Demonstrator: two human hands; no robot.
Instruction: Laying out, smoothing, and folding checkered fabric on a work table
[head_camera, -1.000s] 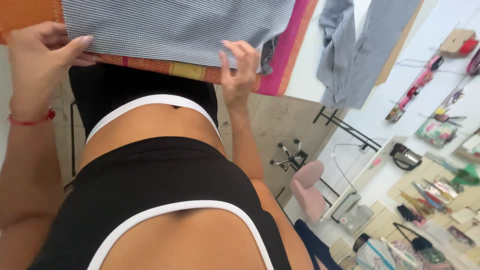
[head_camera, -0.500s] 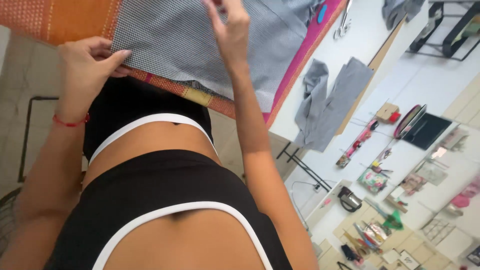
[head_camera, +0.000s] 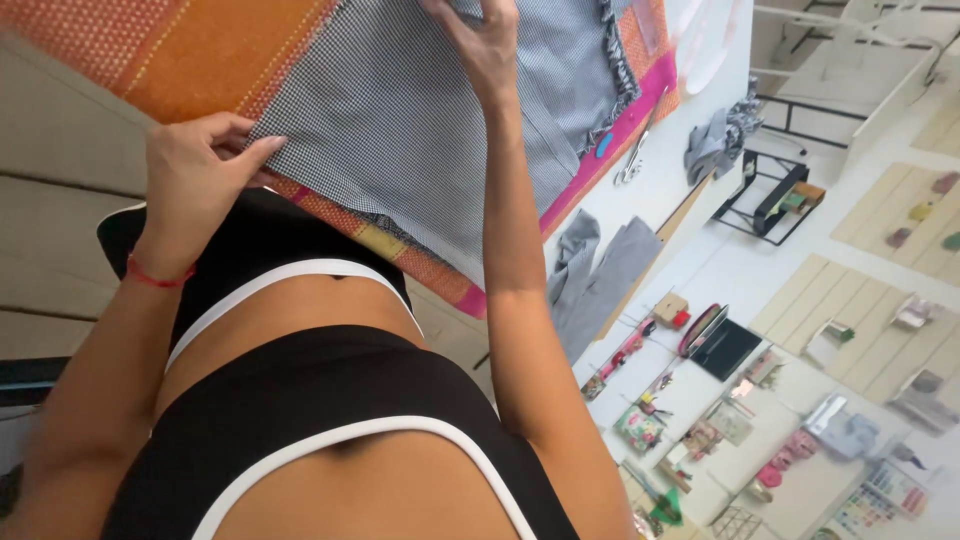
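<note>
Soft cloth with tiny black and white checks (head_camera: 420, 120), woven orange mat with a bright pink edge (head_camera: 200, 50), thin red string bracelet (head_camera: 150, 277), black top with white trim (head_camera: 300, 430), plain grey cloth pieces (head_camera: 600, 270)

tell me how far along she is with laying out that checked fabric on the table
Done: the checked fabric lies mostly flat on the orange cloth. In hand: the left hand pinches its near corner, and the right hand presses farther up the piece. Left: the ruffled edge looks bunched, and the scissors lie untouched beside it.
</note>
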